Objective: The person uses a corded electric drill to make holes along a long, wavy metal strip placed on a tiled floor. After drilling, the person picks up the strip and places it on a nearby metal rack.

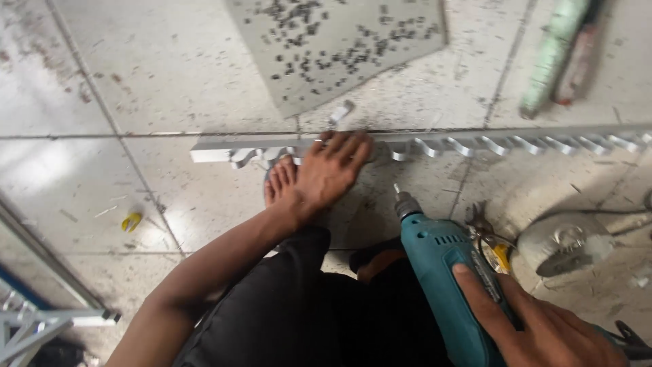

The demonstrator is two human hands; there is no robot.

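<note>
— Nearest the camera, what do you count?
— One teal power drill (441, 285), bit pointing at the floor; the right hand (543, 326) is wrapped shut around its body.
— And the other hand?
— One left hand (333, 170), fingers spread flat, pressing on a single long white metal strip (475, 144) with wavy cut-outs, beside a bare foot (280, 182).
— Farther off?
— One angle grinder (567, 246) at right, one yellow clip (131, 221) at left, one grey speckled sheet (339, 47) beyond the strip
</note>
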